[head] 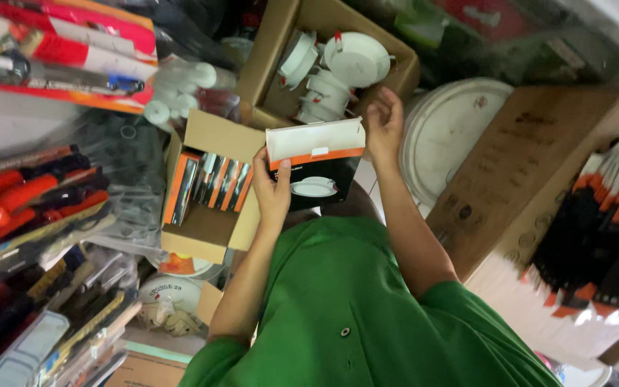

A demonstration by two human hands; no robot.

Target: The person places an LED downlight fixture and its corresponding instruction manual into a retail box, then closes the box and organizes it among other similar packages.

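A crowded storeroom fills the frame, with no bare surface: racks of red packaged tools down the left edge, a big brown carton at right, and a large white disc wedged beside it. Both bare arms rise from a green shirt at the bottom centre. The left hand grips the lower left edge of a small box, black and orange with a white flap, thumb across its front. The right hand is raised with fingers loosely curled at the box's upper right corner, touching the flap's end. The box sits mid-frame, held up above the shirt. Just left of it an open carton holds a row of similar flat packs standing on edge. Above it another open carton holds white round lamps. Cartons press close on three sides, leaving open room only near the shirt.
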